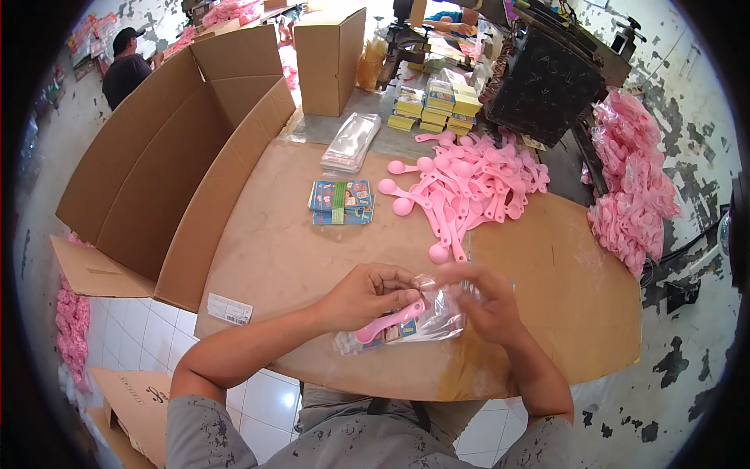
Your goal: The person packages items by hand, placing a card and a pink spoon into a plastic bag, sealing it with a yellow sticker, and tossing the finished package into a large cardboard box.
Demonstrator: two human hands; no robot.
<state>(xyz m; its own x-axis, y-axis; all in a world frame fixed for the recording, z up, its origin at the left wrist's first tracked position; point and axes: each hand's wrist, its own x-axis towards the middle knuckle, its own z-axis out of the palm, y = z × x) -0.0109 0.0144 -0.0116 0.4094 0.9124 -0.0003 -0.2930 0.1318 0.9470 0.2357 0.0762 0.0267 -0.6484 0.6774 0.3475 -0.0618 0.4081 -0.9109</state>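
Brown board [562,273] for a worktop, peeling wall off to my right. Clear bag [447,319] is right at my grip, pink spoon [393,321] just under my left hand [375,295]. Left thumb and fingers look pinched together on the bag's top edge. Spoon pile [480,180] beyond, banded cards [341,202] beyond-left. Best: pinch lightly, film taut, no creasing. Right hand [486,303] blurred, can't tell if it's gripping. Spoon inside or on film: unclear. Card [408,330] part-covered.
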